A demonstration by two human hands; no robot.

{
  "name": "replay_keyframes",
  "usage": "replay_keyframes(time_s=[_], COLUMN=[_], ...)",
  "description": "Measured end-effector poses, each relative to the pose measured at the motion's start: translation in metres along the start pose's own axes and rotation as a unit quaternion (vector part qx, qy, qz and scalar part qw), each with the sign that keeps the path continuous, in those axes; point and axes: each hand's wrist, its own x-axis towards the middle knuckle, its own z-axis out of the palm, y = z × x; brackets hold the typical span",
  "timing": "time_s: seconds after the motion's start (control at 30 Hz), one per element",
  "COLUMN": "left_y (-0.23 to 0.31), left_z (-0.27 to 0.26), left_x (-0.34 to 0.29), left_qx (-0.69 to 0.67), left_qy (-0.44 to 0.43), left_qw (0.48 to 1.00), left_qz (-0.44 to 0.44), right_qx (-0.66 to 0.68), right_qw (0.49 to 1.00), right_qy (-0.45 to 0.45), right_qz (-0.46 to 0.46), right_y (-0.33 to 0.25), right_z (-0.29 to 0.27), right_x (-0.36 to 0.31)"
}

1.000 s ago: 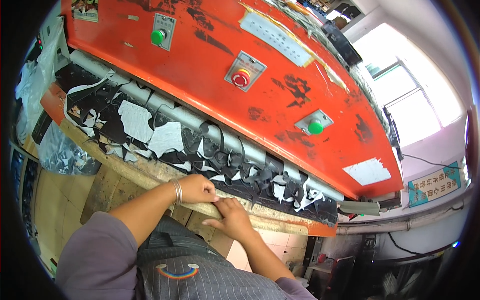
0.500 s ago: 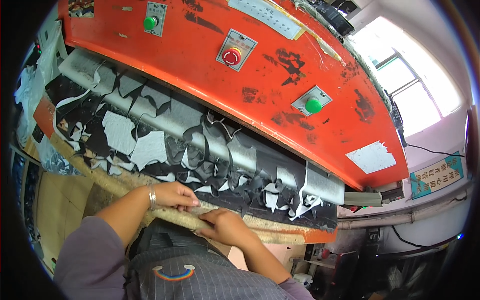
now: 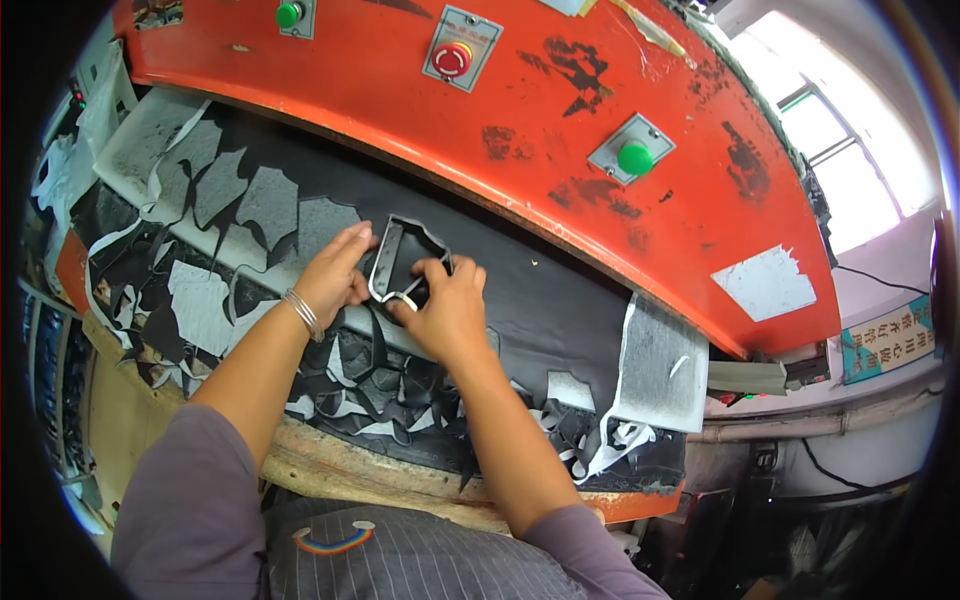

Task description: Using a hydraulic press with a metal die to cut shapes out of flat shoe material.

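My right hand point(image 3: 446, 310) grips the near end of a metal cutting die point(image 3: 388, 252), its thumb and fingers closed round the rim. The die is an open, irregular frame with thin walls. It sits on a dark sheet of material point(image 3: 530, 310) spread over the pale cutting board point(image 3: 660, 385). Beside the die's left wall is my left hand point(image 3: 335, 272), a bracelet on its wrist. Thumb and fingers are apart there with nothing between them; whether they touch the die I cannot tell.
An orange press head point(image 3: 450, 120) with two green buttons and a red stop button point(image 3: 452, 60) spans the far side. Black and white offcuts point(image 3: 370, 400) litter the near ledge. Notched grey pieces point(image 3: 270, 205) lie at left. A worn padded edge point(image 3: 330, 455) runs along the front.
Both hands have moved up from the padded front edge onto the board. The cutting die is now in view in my right hand. More of the dark sheet shows, and the view has shifted.
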Motion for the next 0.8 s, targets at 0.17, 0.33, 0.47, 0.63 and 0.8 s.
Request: replay_keyframes(time_s=[0.17,0.33,0.47,0.63,0.8], left_y=[-0.031,-0.072,-0.026,0.000,-0.034], left_z=[0.022,0.011,-0.019,-0.013,0.030], left_x=[-0.027,-0.069,-0.100,-0.105,-0.083], left_qx=[-0.001,0.193,0.422,0.530,0.446], left_qy=[-0.134,-0.027,-0.076,0.067,-0.032], left_qw=[0.990,0.974,0.899,0.802,0.855], left_qz=[-0.033,0.113,-0.094,0.268,0.264], right_qx=[0.221,0.319,0.072,-0.033,-0.066], right_qw=[0.974,0.937,0.997,0.999,0.997], right_qy=[-0.046,-0.139,-0.033,0.006,0.036], right_qz=[-0.003,-0.026,0.015,0.035,-0.008], right_y=[0.010,0.033,0.058,0.089,0.096], right_z=[-0.011,-0.027,-0.060,-0.064,-0.045], right_x=[-0.069,-0.111,-0.089,-0.053,-0.039])
